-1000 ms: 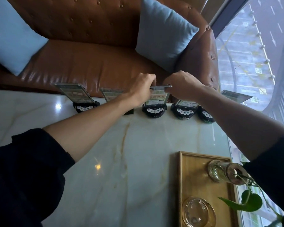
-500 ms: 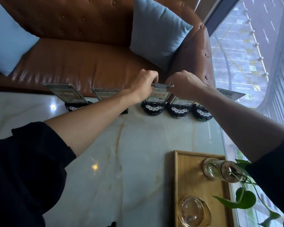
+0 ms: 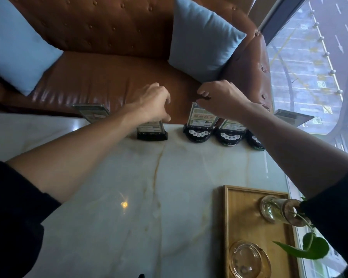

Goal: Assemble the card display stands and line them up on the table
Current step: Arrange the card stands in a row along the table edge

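Note:
Several card display stands line the far edge of the marble table (image 3: 169, 197). The leftmost stand (image 3: 92, 115) is partly hidden behind my left forearm. My left hand (image 3: 153, 103) is curled over the top of the second stand (image 3: 152, 134), which has a rectangular black base. My right hand (image 3: 223, 97) pinches the top edge of the upright card in the third stand (image 3: 198, 133), which has a round black base with white buttons. A fourth stand (image 3: 230, 137) and a fifth stand (image 3: 255, 142) sit right of it, partly behind my right forearm.
A brown leather sofa (image 3: 109, 81) with two blue cushions (image 3: 203, 39) runs behind the table. At the near right, a wooden tray (image 3: 247, 221) holds a glass vase with a green plant (image 3: 275, 209) and a glass ashtray (image 3: 249, 259). A window (image 3: 309, 67) is on the right.
My left hand let go of the third stand's card and moved left onto the second stand. My right hand stays pinched on the third stand's card.

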`<action>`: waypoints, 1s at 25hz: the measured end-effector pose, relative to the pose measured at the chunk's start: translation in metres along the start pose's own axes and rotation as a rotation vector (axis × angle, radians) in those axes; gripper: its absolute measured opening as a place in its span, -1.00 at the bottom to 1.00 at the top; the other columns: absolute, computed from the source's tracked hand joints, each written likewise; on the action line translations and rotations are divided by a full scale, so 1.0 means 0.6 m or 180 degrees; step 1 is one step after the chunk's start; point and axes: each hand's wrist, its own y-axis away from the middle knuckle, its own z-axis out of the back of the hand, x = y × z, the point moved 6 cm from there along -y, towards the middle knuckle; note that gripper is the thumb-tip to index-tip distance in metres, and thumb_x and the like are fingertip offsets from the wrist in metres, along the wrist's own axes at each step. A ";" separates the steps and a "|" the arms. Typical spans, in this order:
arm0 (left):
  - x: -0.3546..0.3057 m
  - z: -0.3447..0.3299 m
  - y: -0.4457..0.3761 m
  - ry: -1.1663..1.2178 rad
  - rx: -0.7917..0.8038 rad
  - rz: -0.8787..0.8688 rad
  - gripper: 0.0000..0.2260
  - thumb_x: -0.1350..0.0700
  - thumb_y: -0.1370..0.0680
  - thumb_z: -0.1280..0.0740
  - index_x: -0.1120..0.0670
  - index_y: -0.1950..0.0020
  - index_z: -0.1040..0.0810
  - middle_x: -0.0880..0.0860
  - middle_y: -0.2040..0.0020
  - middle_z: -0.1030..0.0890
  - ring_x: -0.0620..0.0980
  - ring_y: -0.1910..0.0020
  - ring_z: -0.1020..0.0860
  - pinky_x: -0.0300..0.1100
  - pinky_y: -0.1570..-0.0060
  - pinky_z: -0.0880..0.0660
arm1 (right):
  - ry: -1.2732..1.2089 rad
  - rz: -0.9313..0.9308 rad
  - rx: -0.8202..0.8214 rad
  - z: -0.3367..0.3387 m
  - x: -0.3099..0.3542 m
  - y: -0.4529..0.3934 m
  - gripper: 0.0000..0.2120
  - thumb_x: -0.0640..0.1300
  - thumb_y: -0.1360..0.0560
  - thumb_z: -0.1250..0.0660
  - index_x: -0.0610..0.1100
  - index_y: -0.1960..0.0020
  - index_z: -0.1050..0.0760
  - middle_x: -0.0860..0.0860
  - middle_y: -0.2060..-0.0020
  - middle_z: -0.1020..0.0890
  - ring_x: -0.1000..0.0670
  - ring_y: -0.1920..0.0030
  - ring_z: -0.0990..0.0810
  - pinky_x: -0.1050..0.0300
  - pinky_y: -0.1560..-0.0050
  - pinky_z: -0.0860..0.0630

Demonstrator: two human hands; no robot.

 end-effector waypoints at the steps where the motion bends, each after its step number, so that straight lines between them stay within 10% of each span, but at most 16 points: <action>1: 0.014 -0.002 0.007 0.0009 0.0053 0.0094 -0.65 -0.03 -0.38 -0.57 0.06 -0.10 -0.68 0.08 -0.06 -0.66 0.12 -0.05 -0.61 -0.01 0.01 -0.56 | -0.0061 0.0048 -0.0034 -0.004 0.021 -0.005 -0.81 -0.03 -0.47 -0.32 -0.02 -0.04 -0.61 -0.03 0.03 -0.70 -0.17 0.00 -0.65 -0.05 -0.11 -0.56; 4: 0.046 -0.020 0.026 0.0420 0.0105 0.0343 -0.81 0.00 -0.48 -0.47 0.13 0.10 -0.69 0.11 0.17 -0.69 0.09 0.21 -0.64 -0.09 0.30 -0.55 | -0.0194 0.0164 0.0047 -0.020 0.081 -0.014 -0.79 -0.09 -0.43 -0.22 0.07 0.04 -0.60 0.00 0.07 -0.72 -0.15 0.07 -0.67 -0.03 0.00 -0.60; 11: 0.064 -0.040 0.066 0.0702 -0.0112 0.0345 -0.53 -0.18 -0.55 -0.31 0.18 0.34 -0.57 0.12 0.41 -0.58 0.11 0.38 -0.60 -0.06 0.32 -0.54 | -0.0224 0.0246 0.0178 -0.040 0.133 -0.026 -0.72 -0.19 -0.49 -0.21 0.09 0.02 -0.62 0.00 0.05 -0.71 -0.11 0.06 -0.67 -0.03 0.01 -0.61; 18: 0.082 -0.020 0.079 0.0676 -0.0335 -0.0362 -0.89 0.34 -0.53 -0.29 0.18 0.03 -0.57 0.22 0.13 -0.69 0.25 0.13 -0.65 -0.02 0.30 -0.45 | 0.0037 0.0529 0.0575 -0.089 0.176 -0.041 -0.72 -0.18 -0.49 -0.24 -0.04 -0.18 -0.50 0.01 0.01 -0.62 -0.10 0.03 -0.59 0.02 0.05 -0.54; 25: 0.114 -0.009 0.048 0.1009 -0.0640 -0.0233 -0.75 0.22 -0.46 -0.52 0.15 -0.12 -0.62 0.06 0.04 -0.70 0.03 0.07 -0.63 -0.13 0.18 -0.48 | 0.0628 0.0422 0.0492 -0.092 0.164 -0.058 -0.81 -0.03 -0.55 -0.32 -0.09 -0.03 -0.65 -0.07 0.03 -0.68 -0.16 -0.03 -0.61 0.07 0.03 -0.39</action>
